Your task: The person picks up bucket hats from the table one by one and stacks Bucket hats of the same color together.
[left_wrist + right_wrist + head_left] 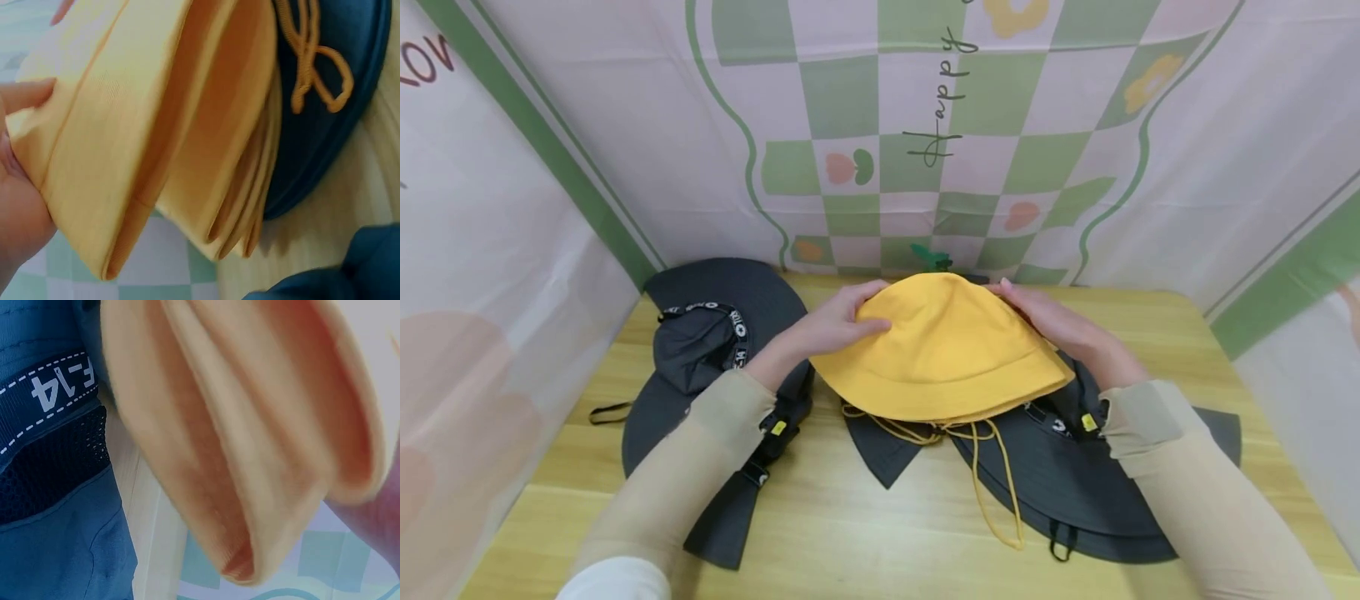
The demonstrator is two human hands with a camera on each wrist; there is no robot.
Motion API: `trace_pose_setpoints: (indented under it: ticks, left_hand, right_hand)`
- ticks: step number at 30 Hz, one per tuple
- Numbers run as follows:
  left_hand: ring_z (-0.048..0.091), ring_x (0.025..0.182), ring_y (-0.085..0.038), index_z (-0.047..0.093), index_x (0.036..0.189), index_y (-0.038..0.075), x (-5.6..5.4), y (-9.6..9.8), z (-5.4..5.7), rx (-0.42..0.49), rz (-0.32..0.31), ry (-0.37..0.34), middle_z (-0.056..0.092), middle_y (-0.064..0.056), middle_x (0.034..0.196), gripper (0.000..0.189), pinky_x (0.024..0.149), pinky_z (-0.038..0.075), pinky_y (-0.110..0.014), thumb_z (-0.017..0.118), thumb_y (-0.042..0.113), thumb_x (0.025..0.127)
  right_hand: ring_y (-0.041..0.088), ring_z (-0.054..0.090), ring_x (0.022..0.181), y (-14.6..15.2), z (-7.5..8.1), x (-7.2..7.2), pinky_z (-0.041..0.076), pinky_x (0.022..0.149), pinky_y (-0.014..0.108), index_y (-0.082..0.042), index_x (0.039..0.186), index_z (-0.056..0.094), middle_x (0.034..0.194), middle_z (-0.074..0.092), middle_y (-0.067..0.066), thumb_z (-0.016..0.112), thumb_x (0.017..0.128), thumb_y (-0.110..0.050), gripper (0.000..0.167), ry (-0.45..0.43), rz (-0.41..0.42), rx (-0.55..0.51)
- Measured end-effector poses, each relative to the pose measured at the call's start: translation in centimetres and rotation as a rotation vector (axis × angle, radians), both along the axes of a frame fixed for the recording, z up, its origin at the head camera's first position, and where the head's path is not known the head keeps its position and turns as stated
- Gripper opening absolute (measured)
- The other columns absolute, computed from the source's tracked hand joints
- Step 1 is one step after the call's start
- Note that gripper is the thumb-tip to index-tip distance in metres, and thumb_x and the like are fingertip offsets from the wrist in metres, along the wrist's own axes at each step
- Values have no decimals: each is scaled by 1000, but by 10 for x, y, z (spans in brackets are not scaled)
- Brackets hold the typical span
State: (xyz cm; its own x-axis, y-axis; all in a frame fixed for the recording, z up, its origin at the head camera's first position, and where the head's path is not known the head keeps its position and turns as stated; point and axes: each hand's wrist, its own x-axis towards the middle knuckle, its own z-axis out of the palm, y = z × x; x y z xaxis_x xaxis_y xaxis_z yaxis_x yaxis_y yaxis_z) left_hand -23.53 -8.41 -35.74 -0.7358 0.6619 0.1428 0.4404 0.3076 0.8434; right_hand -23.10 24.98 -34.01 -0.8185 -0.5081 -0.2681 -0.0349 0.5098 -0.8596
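Observation:
A stack of yellow bucket hats [947, 350] is tilted with its crown away from me, several brims [234, 234] layered at the rim in the left wrist view. The left hand [831, 321] holds the crown's left side, its thumb on the front; the other fingers are partly hidden behind. On the opposite side, the right hand [1063, 329] rests fairly straight fingers along the crown, its thumb not distinct. Yellow drawstrings [1000, 492] hang below the brim. Beneath and to the right spreads a dark hat [1075, 483] with a wide brim, overlapped by the yellow ones.
Another dark hat [722, 333] with a lettered band and flap lies at left, under the left forearm. A small green leaf-like thing [931, 257] shows behind the yellow crown. The wooden table [820, 533] meets a checked cloth wall [910, 167] at the back.

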Motion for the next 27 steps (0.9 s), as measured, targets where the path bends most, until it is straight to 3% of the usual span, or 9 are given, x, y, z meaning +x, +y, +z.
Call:
trace_pose_setpoints:
  ticks: [4, 5, 8, 12, 17, 21, 27]
  left_hand:
    - [65, 107, -19, 58, 134, 12, -1, 12, -7, -131, 124, 117, 68, -7, 123, 38, 93, 51, -37, 65, 23, 98]
    - [65, 109, -20, 58, 134, 13, -1, 14, -9, -153, 153, 141, 67, -6, 125, 39, 95, 51, -39, 66, 25, 98]
    - [65, 112, -22, 60, 132, 15, 0, 19, -11, -169, 223, 182, 68, -6, 126, 38, 96, 51, -39, 67, 27, 97]
    - [65, 108, -22, 61, 130, 15, 0, 23, -14, -160, 286, 207, 68, -6, 125, 36, 93, 51, -40, 68, 27, 96]
    - [59, 113, -22, 59, 132, 10, -1, 25, -18, -166, 310, 247, 63, -9, 127, 40, 99, 48, -39, 68, 25, 96]
    - [54, 124, -26, 51, 139, 7, -3, 23, -23, -197, 312, 235, 56, -12, 134, 50, 107, 45, -41, 66, 30, 97]
    - [49, 136, -28, 42, 149, 8, -9, 16, -34, -274, 323, 100, 51, -13, 147, 71, 113, 41, -43, 63, 48, 95]
  right_hand:
    - [40, 27, 150, -2, -3, -2, 27, 119, 53, -6, 159, 24, 163, 26, 21, 39, 106, -49, 69, 104, -10, 117]
    - [41, 30, 148, -3, -4, -2, 26, 118, 59, -6, 158, 25, 162, 28, 21, 45, 105, -47, 70, 133, -11, 147]
    - [36, 47, 136, -5, -8, -2, 37, 110, 55, -8, 157, 30, 155, 40, 19, 59, 100, -43, 73, 206, 1, 197]
    - [31, 55, 125, -4, -12, -2, 42, 105, 50, -7, 155, 33, 148, 49, 18, 66, 96, -37, 74, 279, 10, 208]
    - [32, 57, 122, -6, -14, -2, 42, 102, 49, -4, 152, 35, 145, 51, 20, 68, 96, -31, 70, 348, 17, 205]
    - [34, 55, 121, -9, -16, -2, 41, 102, 49, -2, 150, 38, 143, 52, 22, 69, 96, -29, 68, 390, 4, 216]
    - [37, 53, 124, -11, -19, 0, 40, 104, 51, -2, 150, 38, 143, 50, 23, 70, 95, -29, 69, 413, -33, 240]
